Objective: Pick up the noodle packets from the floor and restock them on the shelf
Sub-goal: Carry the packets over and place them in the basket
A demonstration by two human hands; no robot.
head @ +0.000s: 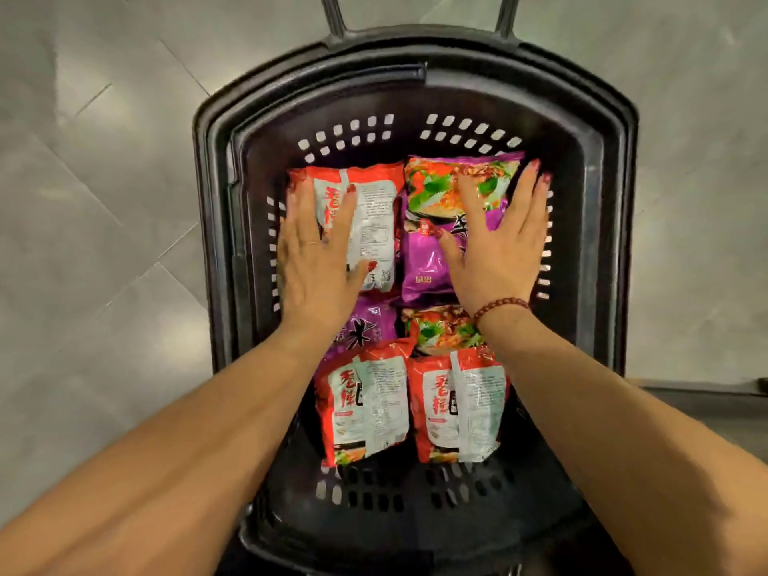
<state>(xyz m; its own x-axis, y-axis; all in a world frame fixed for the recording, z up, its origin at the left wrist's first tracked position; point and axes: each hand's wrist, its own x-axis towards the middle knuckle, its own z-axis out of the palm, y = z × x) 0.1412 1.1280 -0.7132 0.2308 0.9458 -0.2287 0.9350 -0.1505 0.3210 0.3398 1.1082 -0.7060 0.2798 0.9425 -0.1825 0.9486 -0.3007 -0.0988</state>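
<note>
A black plastic basket (415, 97) stands on the floor and holds several noodle packets. My left hand (316, 259) lies flat with straight fingers on a red packet (374, 209) at the far left of the basket. My right hand (498, 247) lies flat with spread fingers on a purple packet (432, 251) at the far right. Two more red packets (365, 401) (461, 405) lie side by side nearer to me. Another purple packet (365, 326) shows between them and my left hand. No shelf is in view.
Grey floor tiles (104, 201) surround the basket. Two handle bars (332, 14) rise from the basket's far end. A dark ledge (706, 388) runs along the right side.
</note>
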